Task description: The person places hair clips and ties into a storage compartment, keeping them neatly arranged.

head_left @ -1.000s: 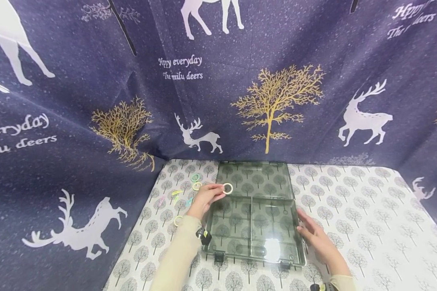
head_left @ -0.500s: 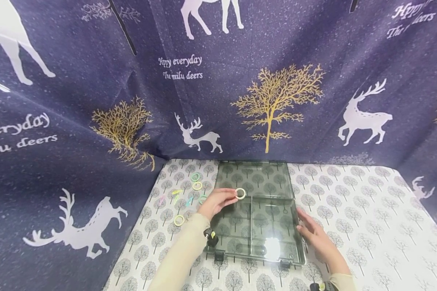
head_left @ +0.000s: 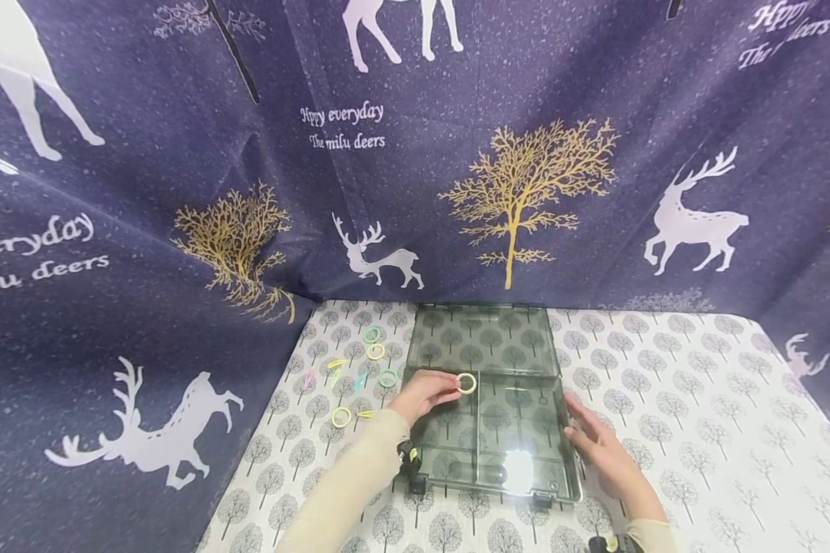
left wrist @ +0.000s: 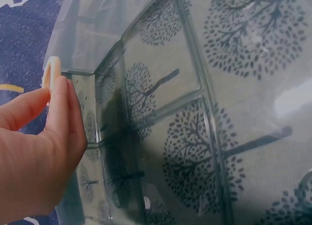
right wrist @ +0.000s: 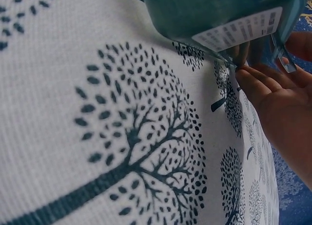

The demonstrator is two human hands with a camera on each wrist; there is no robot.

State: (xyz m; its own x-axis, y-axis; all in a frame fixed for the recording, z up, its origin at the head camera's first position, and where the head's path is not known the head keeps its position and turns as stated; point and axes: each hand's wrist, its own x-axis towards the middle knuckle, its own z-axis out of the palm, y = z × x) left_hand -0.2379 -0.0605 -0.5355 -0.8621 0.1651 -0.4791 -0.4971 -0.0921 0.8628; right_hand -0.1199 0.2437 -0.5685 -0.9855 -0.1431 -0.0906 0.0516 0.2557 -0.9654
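Note:
Between thumb and fingertips my left hand pinches a pale cream hair tie, held upright over the back of the box's left half. In the left wrist view the hair tie stands up from the fingertips. Below is a see-through grey-green divided box, its lid folded back flat. My right hand rests along the box's right side. The right wrist view shows those fingers extended against the lower side wall, with the thumb higher up.
Left of the box lie green hair ties, yellow hair ties and several small clips, among them a yellow clip, a pink clip and a blue clip. A dark patterned cloth hangs behind the table.
My left hand has carried the hair tie rightward and slightly toward me, from over the lid's hinge side to over the box. A green hair tie and a yellow clip are uncovered. The right hand stays put.

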